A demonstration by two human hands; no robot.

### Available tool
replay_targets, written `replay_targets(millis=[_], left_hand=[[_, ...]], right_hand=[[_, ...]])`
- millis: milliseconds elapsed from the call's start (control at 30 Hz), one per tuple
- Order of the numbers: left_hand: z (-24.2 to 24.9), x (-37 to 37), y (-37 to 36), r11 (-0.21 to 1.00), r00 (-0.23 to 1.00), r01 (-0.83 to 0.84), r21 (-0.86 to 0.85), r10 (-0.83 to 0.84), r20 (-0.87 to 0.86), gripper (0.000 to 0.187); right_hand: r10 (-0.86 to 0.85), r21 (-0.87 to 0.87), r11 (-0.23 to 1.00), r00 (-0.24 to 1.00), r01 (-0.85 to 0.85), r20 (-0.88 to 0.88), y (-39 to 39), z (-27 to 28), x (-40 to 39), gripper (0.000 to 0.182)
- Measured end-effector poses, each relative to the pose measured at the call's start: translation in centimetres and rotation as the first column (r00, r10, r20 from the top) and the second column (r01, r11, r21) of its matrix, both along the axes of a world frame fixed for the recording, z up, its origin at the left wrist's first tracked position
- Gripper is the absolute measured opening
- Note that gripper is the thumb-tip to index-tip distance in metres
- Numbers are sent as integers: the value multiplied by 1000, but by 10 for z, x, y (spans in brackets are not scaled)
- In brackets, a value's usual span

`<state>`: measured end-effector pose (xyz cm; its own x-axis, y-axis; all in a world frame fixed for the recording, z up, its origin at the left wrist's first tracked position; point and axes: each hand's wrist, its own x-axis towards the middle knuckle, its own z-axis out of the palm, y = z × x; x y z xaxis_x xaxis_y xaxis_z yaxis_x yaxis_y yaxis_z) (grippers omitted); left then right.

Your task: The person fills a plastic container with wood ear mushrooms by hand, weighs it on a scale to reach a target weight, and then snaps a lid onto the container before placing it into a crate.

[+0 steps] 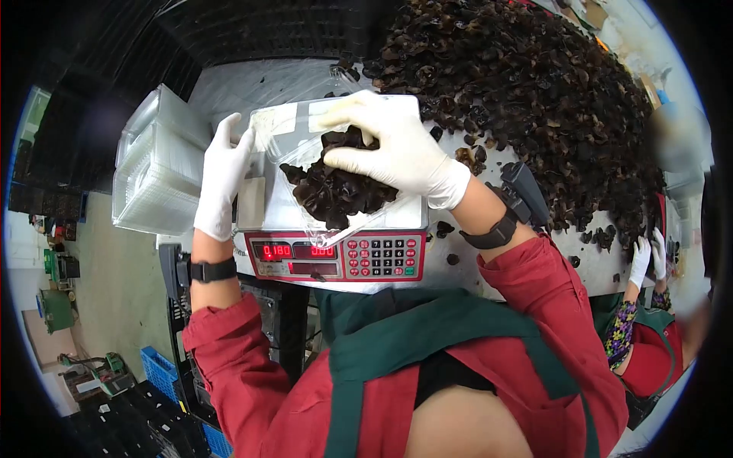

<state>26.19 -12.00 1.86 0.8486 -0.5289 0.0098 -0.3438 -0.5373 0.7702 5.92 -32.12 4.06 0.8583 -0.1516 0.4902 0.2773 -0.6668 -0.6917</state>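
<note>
A clear plastic clamshell box (353, 229) lies on the scale (412, 217), with dark wood ear mushrooms (336, 191) heaped in it. My right hand (401, 149), in a white glove, is over the heap, its thumb and fingers curled around some of the mushrooms. My left hand (223, 179), gloved too, is beside the scale's left edge, close to the box's raised lid. Its fingers are stretched, the thumb apart from them, and it holds nothing that I can see. The red display (294, 250) on the scale's front reads 0.180 at left.
Nested clear boxes (156, 175) stand left of my left hand. A large pile of wood ear mushrooms (519, 99) covers the table's back right, with loose pieces near the scale. Black crates (267, 34) stand behind. At far right are a co-worker's gloved hands (649, 256).
</note>
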Motion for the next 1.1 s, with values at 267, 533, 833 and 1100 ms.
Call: replay_targets(millis=[267,533,833,1100], left_hand=[[-18,14,-32,916,984,-35,-400,-39,-175,67],[66,-127,35,862,835,500,-79,-455,310,40],[-2,-180,52,972,945,-55,-227,-22,-325,73],[-9,-210,43,839,845,-216,-500,-96,-526,77]], right_hand=[[-115,620,745,962,247,-246,-35,10,-40,21],[158,691,714,934,115,-319,-52,-29,-97,45],[406,863,498,858,80,-314,-38,-37,-92,58],[341,843,524,877,120,-337,-27,-41,-108,64]])
